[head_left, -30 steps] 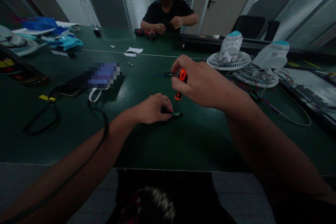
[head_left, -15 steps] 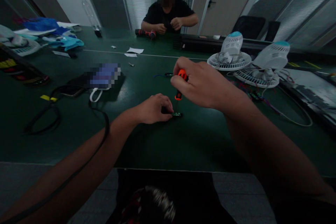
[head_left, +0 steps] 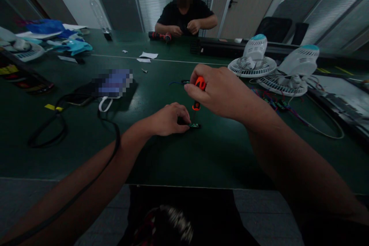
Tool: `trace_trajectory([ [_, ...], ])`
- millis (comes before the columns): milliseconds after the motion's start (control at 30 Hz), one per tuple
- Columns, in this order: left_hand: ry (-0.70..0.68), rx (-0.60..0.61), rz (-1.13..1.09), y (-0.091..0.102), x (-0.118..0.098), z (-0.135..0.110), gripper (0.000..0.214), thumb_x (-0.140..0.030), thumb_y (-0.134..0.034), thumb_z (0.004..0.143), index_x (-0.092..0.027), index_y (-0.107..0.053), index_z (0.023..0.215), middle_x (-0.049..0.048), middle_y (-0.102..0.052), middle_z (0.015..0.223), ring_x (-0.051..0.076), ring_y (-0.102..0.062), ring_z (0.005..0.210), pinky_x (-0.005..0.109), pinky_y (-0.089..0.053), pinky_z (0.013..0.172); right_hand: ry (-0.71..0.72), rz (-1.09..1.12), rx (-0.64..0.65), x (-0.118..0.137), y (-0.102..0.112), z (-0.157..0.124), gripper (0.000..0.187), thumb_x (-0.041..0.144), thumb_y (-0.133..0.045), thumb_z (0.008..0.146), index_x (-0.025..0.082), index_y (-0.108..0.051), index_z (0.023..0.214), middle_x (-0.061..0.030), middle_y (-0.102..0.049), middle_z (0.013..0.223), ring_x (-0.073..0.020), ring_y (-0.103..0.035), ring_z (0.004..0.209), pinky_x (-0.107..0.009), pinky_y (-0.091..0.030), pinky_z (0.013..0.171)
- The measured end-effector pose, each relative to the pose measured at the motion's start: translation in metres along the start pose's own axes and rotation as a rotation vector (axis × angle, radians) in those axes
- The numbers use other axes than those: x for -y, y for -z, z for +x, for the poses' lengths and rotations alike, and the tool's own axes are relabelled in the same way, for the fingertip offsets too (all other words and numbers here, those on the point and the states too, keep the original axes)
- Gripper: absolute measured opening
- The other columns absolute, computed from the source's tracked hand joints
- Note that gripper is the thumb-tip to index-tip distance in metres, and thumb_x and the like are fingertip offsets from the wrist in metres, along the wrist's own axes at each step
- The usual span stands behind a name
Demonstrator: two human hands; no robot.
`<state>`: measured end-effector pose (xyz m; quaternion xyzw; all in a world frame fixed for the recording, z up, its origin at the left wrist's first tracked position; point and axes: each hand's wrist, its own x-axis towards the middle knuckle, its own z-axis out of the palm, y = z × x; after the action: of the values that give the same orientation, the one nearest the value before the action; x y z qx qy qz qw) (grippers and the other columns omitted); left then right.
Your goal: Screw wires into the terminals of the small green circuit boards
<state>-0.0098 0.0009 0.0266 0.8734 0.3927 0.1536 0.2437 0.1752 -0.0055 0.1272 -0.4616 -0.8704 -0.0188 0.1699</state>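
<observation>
A small green circuit board [head_left: 195,125] lies on the dark green table [head_left: 173,161] in front of me. My left hand [head_left: 171,120] pinches its left end between thumb and fingers. Above the board, my right hand [head_left: 215,90] is closed around the handle of an orange and black screwdriver [head_left: 196,104]. The screwdriver stands nearly upright, its thin shaft pointing down at the board. Whether the tip sits in a screw is too small to tell. Behind my right hand lies another small part with a blue wire [head_left: 175,83].
White fan parts [head_left: 252,65] and wired boards [head_left: 279,104] lie to the right. At left are a power bank [head_left: 113,82], a black cable [head_left: 117,138] and blue plastic [head_left: 73,46]. A co-worker [head_left: 186,17] sits opposite, near a red and black power drill [head_left: 160,36].
The right thumb has shifted slightly on the screwdriver handle. My left hand and the circuit board stay in place.
</observation>
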Motion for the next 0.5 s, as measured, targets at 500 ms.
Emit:
trace_trajectory([
  [500, 0.002, 0.001, -0.001, -0.0005, 0.0007, 0.0002, 0.011, -0.025, -0.072, 0.082, -0.018, -0.078, 0.088, 0.0046, -0.075, 0.101, 0.023, -0.066, 0.105, 0.038, -0.048, 0.099, 0.025, 0.081, 0.059, -0.0011, 0.0053, -0.0030, 0.038, 0.028, -0.054, 0.091, 0.012, -0.063, 0.124, -0.0097, -0.071, 0.093, -0.0209, -0.060, 0.075, -0.034, -0.039, 0.072],
])
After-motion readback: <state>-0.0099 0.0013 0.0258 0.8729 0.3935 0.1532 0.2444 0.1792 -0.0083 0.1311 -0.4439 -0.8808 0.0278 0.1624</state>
